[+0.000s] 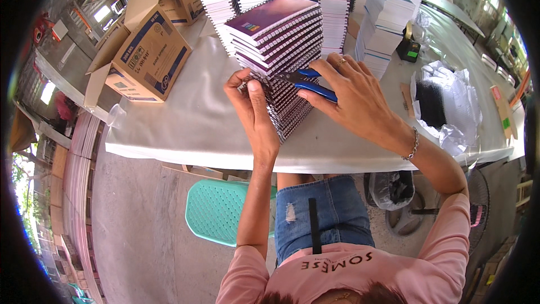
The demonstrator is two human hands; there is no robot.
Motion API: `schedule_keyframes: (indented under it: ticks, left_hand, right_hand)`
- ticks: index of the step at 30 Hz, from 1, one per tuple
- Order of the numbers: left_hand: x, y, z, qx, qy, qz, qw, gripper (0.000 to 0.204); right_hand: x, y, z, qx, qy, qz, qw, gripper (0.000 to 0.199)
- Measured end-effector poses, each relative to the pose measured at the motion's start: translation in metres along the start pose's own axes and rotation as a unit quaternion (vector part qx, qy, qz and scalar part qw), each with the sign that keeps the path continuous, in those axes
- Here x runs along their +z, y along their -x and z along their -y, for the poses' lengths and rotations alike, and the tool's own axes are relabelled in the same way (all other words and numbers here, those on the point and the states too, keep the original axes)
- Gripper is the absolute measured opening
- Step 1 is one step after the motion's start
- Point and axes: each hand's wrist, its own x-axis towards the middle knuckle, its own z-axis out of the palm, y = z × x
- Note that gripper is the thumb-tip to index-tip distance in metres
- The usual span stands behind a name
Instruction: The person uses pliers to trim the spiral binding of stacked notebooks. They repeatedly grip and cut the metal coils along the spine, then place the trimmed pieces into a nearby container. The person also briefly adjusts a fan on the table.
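A tall stack of spiral-bound notebooks (pixel 278 19) with purple covers stands in front of me, its dark coils facing me. My left hand (pixel 256 104) is at the stack's left corner, thumb and fingers closed around the end of a dark spiral coil (pixel 244 85). Blue-handled wire cutters (pixel 315 87) are gripped in my right hand (pixel 351 90). Their dark jaws point left and reach the coils near my left fingertips. Whether the jaws are touching a wire is too small to tell.
More notebook stacks (pixel 333 14) stand behind, with white page blocks (pixel 384 28) at right. An open cardboard box (pixel 149 59) is on the left of the covered table (pixel 194 135). Black coils (pixel 430 104) lie in white wrapping at right. A green stool (pixel 216 211) is below.
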Motion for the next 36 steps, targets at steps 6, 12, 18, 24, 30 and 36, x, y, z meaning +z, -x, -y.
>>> schedule_keyframes:
  ticks: [6, 12, 18, 24, 30, 36]
  left_hand:
    - [-0.006, 0.006, 0.009, 0.004, -0.038, 0.034, 0.999, 0.036]
    - [-0.006, 0.006, 0.013, 0.034, -0.054, 0.025, 0.998, 0.033]
    - [-0.005, 0.008, 0.011, -0.001, -0.031, 0.007, 0.999, 0.029]
    - [0.001, 0.009, 0.012, 0.003, 0.03, -0.022, 0.999, 0.028]
    - [-0.001, 0.009, 0.015, 0.004, 0.025, -0.017, 1.0, 0.028]
    - [-0.003, 0.012, 0.013, -0.007, 0.026, -0.008, 1.0, 0.027]
  right_hand:
    - [0.002, -0.003, 0.004, -0.002, -0.03, 0.007, 1.0, 0.049]
    - [0.004, -0.006, 0.006, 0.049, -0.026, 0.104, 0.993, 0.04]
    - [0.001, 0.001, 0.007, 0.057, -0.053, 0.07, 0.995, 0.042]
    - [0.004, 0.006, 0.003, 0.012, -0.008, 0.011, 1.0, 0.049]
    - [0.007, 0.003, 0.004, 0.01, -0.021, 0.017, 1.0, 0.051]
    - [0.006, 0.003, 0.007, 0.025, -0.029, 0.032, 0.999, 0.051]
